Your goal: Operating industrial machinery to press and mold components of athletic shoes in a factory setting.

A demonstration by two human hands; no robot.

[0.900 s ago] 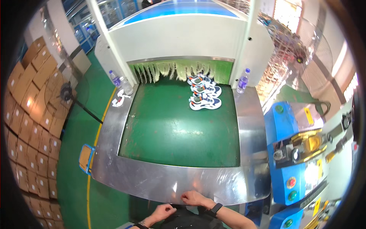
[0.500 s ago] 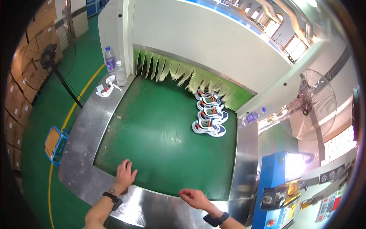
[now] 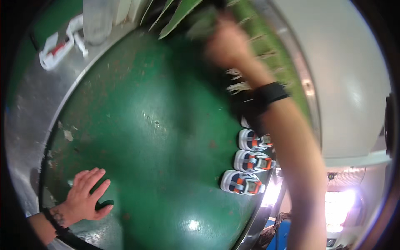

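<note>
My left hand (image 3: 89, 196) rests palm down on the green belt surface (image 3: 158, 158) near its left edge, fingers spread and nothing held. Far ahead, my right hand (image 3: 228, 43) reaches up to the green fringed strip curtain (image 3: 266, 46). Motion smears its fingers, and whether they hold a strip cannot be made out. Beneath and beside my right forearm stands a row of sneakers (image 3: 243, 182), white-soled with navy and orange parts. The farther sneakers are partly covered by that arm and its dark wristband.
A bare metal border (image 3: 31, 96) runs along the left of the belt. On it stand a clear bottle (image 3: 98, 21) and a crumpled white item (image 3: 56, 52) with a red part. The pale machine panel (image 3: 341, 71) rises beyond the curtain. A fan (image 3: 333, 177) shows at the right.
The view has moved in closer over the belt and turned. My right hand has gone from the near edge to the curtain. My left hand now lies flat near the left edge.
</note>
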